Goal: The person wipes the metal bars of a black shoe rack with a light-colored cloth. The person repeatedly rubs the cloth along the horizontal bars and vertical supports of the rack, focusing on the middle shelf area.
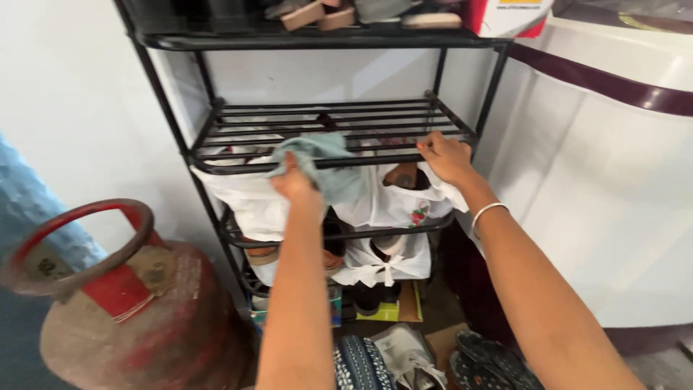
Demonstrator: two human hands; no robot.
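Up front, cloth [317, 162] bunched in left hand [294, 184]; right hand [444, 155] gripping rack [216, 162].

The rack [325, 137] is thin black metal bars with a smooth, slightly shiny painted finish. The rag [321, 162] in the left hand [294, 184] is soft, matt, grey-green cloth, crumpled. White bags [390, 206] below look like thin cloth or plastic, faintly wrinkled. The gas cylinder [137, 310] is red painted metal, dull, scuffed and rusty. The white appliance [606, 188] beside has smooth glossy plastic.
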